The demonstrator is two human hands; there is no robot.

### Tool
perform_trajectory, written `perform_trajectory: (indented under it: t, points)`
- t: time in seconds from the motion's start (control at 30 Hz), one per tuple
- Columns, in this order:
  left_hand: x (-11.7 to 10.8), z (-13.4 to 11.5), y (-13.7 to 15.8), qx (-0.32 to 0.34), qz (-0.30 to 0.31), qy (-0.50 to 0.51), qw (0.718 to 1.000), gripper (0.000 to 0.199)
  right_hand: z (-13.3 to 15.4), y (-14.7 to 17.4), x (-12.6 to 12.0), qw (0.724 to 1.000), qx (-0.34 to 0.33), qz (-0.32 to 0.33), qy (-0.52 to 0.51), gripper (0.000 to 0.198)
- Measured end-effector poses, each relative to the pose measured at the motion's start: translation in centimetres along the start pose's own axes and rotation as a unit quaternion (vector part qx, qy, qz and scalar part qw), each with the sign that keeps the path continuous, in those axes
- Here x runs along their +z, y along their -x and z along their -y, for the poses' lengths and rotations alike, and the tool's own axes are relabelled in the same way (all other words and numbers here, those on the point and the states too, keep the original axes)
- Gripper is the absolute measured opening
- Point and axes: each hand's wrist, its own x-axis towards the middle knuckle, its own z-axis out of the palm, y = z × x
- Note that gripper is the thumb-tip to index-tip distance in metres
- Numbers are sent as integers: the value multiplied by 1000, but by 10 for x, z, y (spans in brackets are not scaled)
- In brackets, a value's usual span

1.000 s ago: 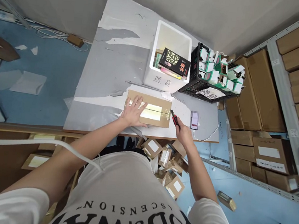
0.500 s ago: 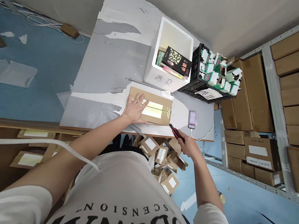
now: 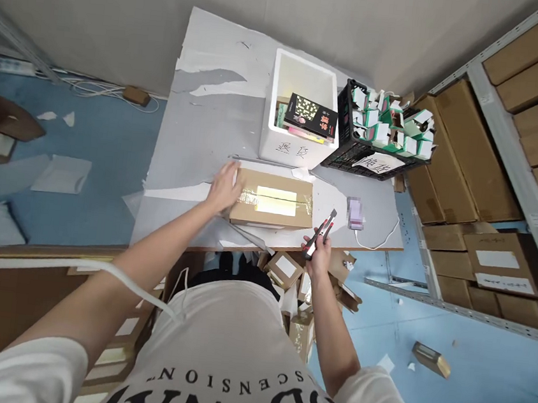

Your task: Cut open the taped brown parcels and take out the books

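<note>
A taped cardboard box (image 3: 272,218) with a pale label across its seam lies on the table before me. My left hand (image 3: 225,187) is at its left end, fingers curved against that side. In my right hand (image 3: 320,255) is a black and red utility knife (image 3: 322,233), its tip angled up and to the right. The knife is just off the box's right front corner, apart from it. Some of the left fingertips are hard to make out.
Behind the box stand a white foam bin (image 3: 281,148) holding books and a black crate (image 3: 350,162) of small cartons. A phone (image 3: 355,214) on a charging cable lies to the right. Shelves of boxes (image 3: 498,258) line the right; opened boxes (image 3: 286,267) lie below the table.
My left hand has moved from the box's top to its left end. My right hand has turned the knife, swinging its tip from upper left to upper right. The view has shifted slightly.
</note>
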Motion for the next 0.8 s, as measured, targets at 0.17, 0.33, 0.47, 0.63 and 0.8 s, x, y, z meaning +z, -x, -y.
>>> perform_trajectory:
  t: [0.17, 0.33, 0.47, 0.63, 0.8]
  points:
    - [-4, 34, -32, -181, 128, 258, 940, 57, -20, -10, 11, 998, 27, 7, -59, 45]
    - [-1, 30, -20, -201, 116, 342, 911, 54, -14, -30, 12, 998, 18, 15, -57, 43]
    - [-6, 25, 7, -223, 67, 377, 896, 54, 10, -67, 19, 998, 6, 59, -14, 36]
    - [0, 22, 60, -248, -17, 392, 886, 63, 49, -124, 47, 991, 12, 128, 31, 22]
    - [18, 3, 118, -306, -61, 353, 882, 70, 66, -156, 87, 975, 14, 210, 74, 21]
